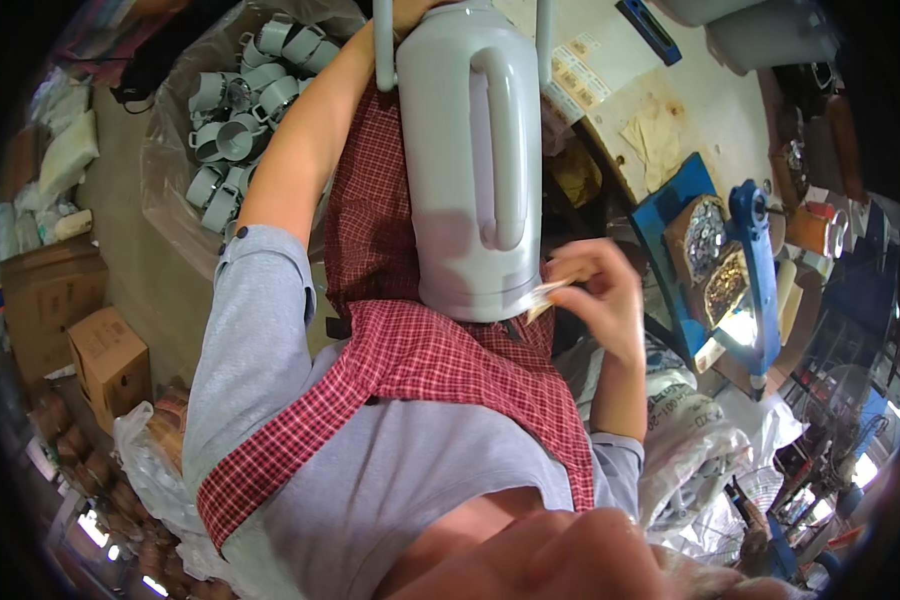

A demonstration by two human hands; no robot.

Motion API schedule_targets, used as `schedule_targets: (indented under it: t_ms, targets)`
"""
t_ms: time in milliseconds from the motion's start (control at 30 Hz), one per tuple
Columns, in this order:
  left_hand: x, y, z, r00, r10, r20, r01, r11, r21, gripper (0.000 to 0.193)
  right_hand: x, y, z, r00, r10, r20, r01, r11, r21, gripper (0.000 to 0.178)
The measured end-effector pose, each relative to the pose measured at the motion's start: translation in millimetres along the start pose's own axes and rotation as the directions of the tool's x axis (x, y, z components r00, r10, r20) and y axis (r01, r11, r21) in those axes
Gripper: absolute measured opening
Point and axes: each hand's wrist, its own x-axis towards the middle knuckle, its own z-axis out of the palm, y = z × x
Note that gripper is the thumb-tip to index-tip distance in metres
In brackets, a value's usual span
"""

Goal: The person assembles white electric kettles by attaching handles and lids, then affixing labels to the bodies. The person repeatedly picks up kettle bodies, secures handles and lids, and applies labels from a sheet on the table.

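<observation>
A tall pale grey thermos jug [440, 150] with a long side handle and a raised bail handle lies against the red checked apron on my lap. My left hand [415, 14] is closed at the jug's far end, by the bail handle; the top edge of the view cuts it off and its fingers show only in part. At the jug's near rim, my right hand [605, 300] pinches a small pale, thin piece [540, 297] between thumb and fingers. This piece touches or nearly touches the rim; whether it is cloth, film or paper I cannot tell.
Left, a large clear plastic bag [165, 150] holds many grey cup-shaped parts [240, 135]. A worktable [710, 110] at the right bears label sheets [580, 75] and a blue lever tool [755, 270] near metal small parts. Cardboard boxes [110, 355] and white sacks [685, 430] stand around.
</observation>
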Motion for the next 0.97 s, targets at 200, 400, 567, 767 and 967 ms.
schedule_targets:
  t_ms: [200,400,567,767,967]
  targets:
    - [17.1,-20.6,-10.4,0.996,0.078,-0.032,-0.078,0.997,0.014,0.028,11.4,21.4,43.1,0.978,0.018,-0.210,-0.067,0.971,-0.230,0.058]
    - [21.0,-30.2,-20.9,0.997,0.069,-0.045,-0.066,0.996,0.058,0.026,20.6,14.7,46.8,0.975,0.034,-0.217,-0.097,0.953,-0.287,0.059]
    - [21.6,-27.9,-15.8,0.998,0.039,-0.042,-0.038,0.999,0.024,0.024,20.7,14.7,45.5,0.974,0.041,-0.223,-0.108,0.948,-0.300,0.059]
    - [19.4,-28.8,-16.6,0.998,0.041,-0.044,-0.040,0.999,0.025,0.025,20.3,11.4,48.9,0.973,0.024,-0.228,-0.108,0.925,-0.364,0.060]
    - [15.0,-16.2,-7.8,0.998,0.055,-0.040,-0.053,0.997,0.052,0.025,19.6,5.6,50.3,0.966,0.067,-0.248,-0.158,0.916,-0.369,0.070]
